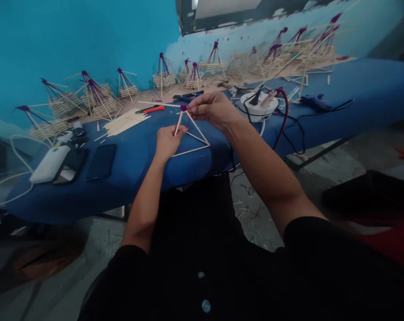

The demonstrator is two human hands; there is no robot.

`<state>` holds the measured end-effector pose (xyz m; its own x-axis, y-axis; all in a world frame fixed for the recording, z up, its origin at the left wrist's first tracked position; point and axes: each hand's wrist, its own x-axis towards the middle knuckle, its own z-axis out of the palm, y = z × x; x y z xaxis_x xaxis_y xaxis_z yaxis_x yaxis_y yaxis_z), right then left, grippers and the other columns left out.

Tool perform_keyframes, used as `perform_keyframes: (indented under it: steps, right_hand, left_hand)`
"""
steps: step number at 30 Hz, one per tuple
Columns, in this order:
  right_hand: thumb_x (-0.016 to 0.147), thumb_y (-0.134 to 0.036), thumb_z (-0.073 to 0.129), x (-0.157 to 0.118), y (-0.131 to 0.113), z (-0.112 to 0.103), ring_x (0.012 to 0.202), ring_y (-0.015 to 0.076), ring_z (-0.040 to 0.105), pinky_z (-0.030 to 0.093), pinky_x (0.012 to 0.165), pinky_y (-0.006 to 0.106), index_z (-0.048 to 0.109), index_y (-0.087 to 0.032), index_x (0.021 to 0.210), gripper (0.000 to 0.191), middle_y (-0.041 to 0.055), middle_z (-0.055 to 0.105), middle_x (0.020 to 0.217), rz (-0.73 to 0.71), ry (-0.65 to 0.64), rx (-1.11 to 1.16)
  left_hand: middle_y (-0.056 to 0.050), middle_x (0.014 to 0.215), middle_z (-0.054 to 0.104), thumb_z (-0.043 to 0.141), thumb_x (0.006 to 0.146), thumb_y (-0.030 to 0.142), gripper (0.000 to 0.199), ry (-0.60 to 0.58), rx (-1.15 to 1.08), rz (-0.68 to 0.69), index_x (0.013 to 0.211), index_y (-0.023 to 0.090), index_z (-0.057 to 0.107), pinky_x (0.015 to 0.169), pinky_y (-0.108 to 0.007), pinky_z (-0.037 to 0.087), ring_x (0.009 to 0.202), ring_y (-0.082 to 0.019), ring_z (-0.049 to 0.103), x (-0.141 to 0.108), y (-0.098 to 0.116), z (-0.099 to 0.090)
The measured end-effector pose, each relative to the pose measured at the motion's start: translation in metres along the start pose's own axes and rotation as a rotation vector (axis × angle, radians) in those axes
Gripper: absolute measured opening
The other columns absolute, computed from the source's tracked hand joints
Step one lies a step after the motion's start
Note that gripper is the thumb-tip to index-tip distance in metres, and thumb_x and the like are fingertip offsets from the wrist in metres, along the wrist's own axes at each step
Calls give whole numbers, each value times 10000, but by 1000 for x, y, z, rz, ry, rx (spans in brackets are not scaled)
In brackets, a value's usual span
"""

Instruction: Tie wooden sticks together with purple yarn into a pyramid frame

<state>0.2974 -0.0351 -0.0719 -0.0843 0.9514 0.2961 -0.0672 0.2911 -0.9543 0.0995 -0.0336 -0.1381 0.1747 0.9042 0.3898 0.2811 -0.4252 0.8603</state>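
A frame of thin wooden sticks [198, 128] stands on the blue-covered table, its sticks meeting at a top joint wrapped in purple yarn [183, 108]. My left hand [168, 141] is closed around one of its sticks, low on the left side. Just right of the wrapped joint, the fingertips of my right hand [213, 109] are pinched together on the yarn; its end is hidden by the fingers. Behind my left hand lies an orange-and-black cutter knife [154, 109], close to a pile of loose sticks [126, 121].
Several finished stick structures with purple tops [162, 73] line the wall. A round white power strip [258, 107] with cables stands at right, near a blue glue gun [314, 102]. Phones [101, 161] and a white power bank [50, 164] lie at the left front edge.
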Motion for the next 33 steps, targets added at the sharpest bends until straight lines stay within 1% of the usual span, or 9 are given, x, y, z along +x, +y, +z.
perform_keyframes:
  steps: [5,10,15,19,21,23,27,30,33]
  right_hand:
    - [763,-148,802,14,-14,-8,760,160,720,604,741,306,724,-186,853,125,11,733,784,-71,-4,-240]
    - [825,-144,745,34,-39,-5,856,172,717,570,862,318,749,-198,873,72,24,769,826,-283,-59,-808]
    - [856,-18,595,36,-85,18,1003,180,744,521,929,319,809,-169,1149,393,53,833,1042,-376,-278,-1385]
    - [946,10,595,24,-123,37,1119,244,741,521,991,384,801,-96,1270,398,141,812,1181,-340,-526,-1730]
    - [999,-15,608,19,-137,42,1140,306,739,524,993,429,796,-65,1295,355,190,800,1199,-315,-613,-1797]
    - [999,-27,642,21,-145,44,1137,314,718,507,995,435,801,-58,1302,344,173,785,1169,-336,-642,-1821]
    - [902,42,726,33,-146,53,920,119,510,403,944,333,844,-96,1253,396,-28,600,874,-387,-587,-1856]
    - [830,62,781,37,-141,72,769,95,318,361,853,318,880,-102,1106,336,-59,475,713,-465,-626,-1816]
    - [759,90,786,37,-129,95,715,120,355,442,927,370,830,-91,797,190,-65,357,534,-461,-706,-1754]
  left_hand:
    - [29,615,607,771,957,261,142,3,50,20,910,197,889,669,-319,355,603,-136,467,-2,2,0]
    - [-13,764,759,733,988,238,178,-11,97,55,965,186,901,779,-321,449,748,-173,651,-3,3,-2]
    - [-25,808,798,721,997,233,186,-13,125,42,978,184,900,816,-325,483,782,-186,694,-3,4,-2]
    - [-21,774,789,722,1004,245,186,-20,161,42,988,200,902,817,-328,493,785,-201,712,-3,5,-2]
    - [-26,799,806,721,1010,248,186,-14,181,55,987,212,902,827,-333,500,810,-210,726,-3,4,-2]
    - [-35,822,818,722,1011,240,183,-3,197,76,984,220,902,845,-343,504,822,-216,731,-3,4,-2]
    - [-55,821,807,731,1012,242,168,34,215,106,979,226,895,869,-361,484,806,-228,713,-5,5,-2]
    - [-68,825,799,726,1025,286,169,60,267,123,984,241,884,870,-372,463,812,-253,706,-6,5,-3]
    - [-104,902,824,684,1055,322,210,69,356,139,1054,234,874,896,-384,461,868,-282,720,-8,5,-3]
